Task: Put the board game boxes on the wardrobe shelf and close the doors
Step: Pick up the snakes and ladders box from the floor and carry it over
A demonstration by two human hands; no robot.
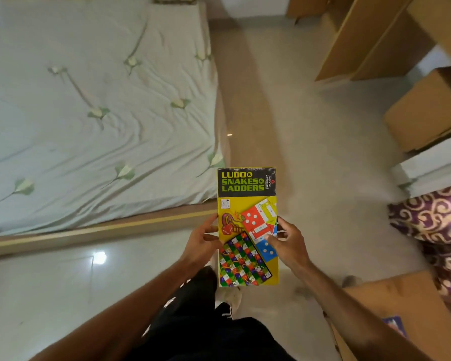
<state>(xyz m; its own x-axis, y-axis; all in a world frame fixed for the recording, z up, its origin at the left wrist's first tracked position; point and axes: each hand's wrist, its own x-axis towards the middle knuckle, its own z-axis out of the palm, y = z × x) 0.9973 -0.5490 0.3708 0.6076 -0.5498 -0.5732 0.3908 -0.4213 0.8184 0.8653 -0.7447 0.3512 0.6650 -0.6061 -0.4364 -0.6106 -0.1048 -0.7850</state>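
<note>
Yellow rectangular cardboard game box point(248, 204) being pinched at 2 edges by left hand point(202, 241), right hand point(289, 243). Possibly slipping, being held so lightly.

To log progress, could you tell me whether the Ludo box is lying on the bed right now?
No, the Ludo box is held by the left hand and right hand over the floor, beside the bed.
</note>
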